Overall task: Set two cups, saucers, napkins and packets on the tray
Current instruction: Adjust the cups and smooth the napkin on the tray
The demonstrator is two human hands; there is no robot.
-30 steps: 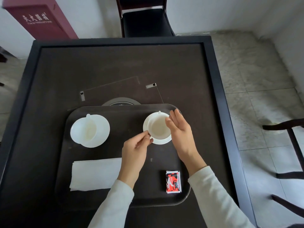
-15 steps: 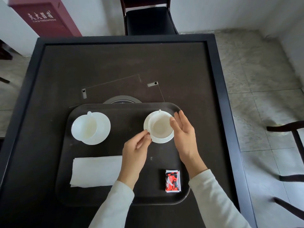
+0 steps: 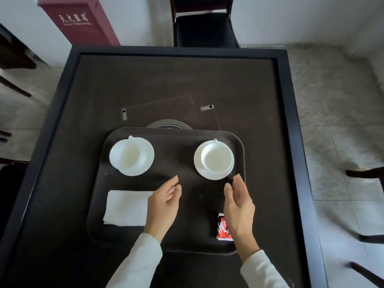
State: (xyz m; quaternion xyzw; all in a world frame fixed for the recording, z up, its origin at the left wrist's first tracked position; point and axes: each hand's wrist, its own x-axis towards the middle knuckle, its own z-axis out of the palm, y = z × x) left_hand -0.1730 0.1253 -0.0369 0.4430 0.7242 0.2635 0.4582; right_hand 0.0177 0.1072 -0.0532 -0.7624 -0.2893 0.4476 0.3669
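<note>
A dark tray [image 3: 176, 140] lies on the table. At its back left a white cup [image 3: 124, 155] stands on a saucer [image 3: 146, 161]. At the back right a second white cup [image 3: 216, 157] sits on its saucer [image 3: 212, 174]. A white napkin [image 3: 124, 207] lies at the front left, partly under my left hand [image 3: 164, 204]. A red packet [image 3: 222, 228] lies at the front right, half hidden by my right hand [image 3: 239, 206]. Both hands hover over the tray, fingers apart, holding nothing, just in front of the right cup.
The tray rests on a dark table with a raised black rim [image 3: 291, 121]. A round metal inset [image 3: 169, 124] shows behind the tray. A black chair [image 3: 204, 28] stands at the far end and a maroon box [image 3: 79, 21] at the back left.
Both hands have let go of the right cup and saucer and drawn back toward me. The cup now stands free on its saucer.
</note>
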